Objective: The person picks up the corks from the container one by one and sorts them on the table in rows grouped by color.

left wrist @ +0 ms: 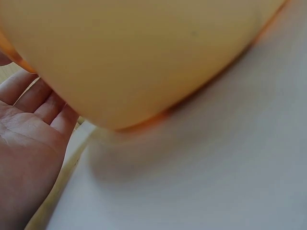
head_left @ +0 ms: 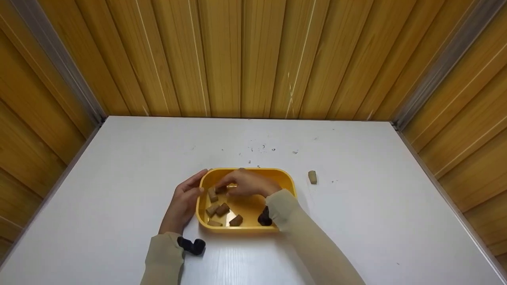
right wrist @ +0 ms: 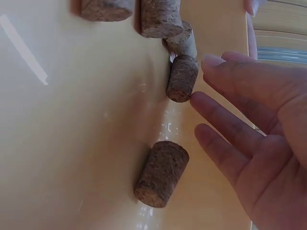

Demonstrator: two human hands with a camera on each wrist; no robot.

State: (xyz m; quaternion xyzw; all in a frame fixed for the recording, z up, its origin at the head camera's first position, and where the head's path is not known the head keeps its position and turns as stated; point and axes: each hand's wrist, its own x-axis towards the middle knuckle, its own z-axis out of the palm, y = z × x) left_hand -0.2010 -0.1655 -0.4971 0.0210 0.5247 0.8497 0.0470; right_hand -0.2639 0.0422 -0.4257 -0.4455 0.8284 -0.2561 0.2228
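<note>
A yellow plastic tray (head_left: 253, 228) holds several cork stoppers, some light tan and some dark brown. My left hand (head_left: 183, 204) holds its left side, the thumb over the rim and the fingers along the outer wall. Inside the tray is my right hand (head_left: 249, 184), palm towards the left end. In the right wrist view its fingertips (right wrist: 199, 99) are beside a dark cork stopper (right wrist: 182, 79), seemingly touching it, with no grip round it. Another dark stopper (right wrist: 162, 173) lies apart from the fingers. Light stoppers (head_left: 212, 194) lie near the left wall.
One light cork stopper (head_left: 312, 177) stands or lies on the white table (head_left: 356, 221), right of the tray. Ribbed wood-look walls (head_left: 253, 59) close in the back and both sides. Small dark marks dot the table behind the tray.
</note>
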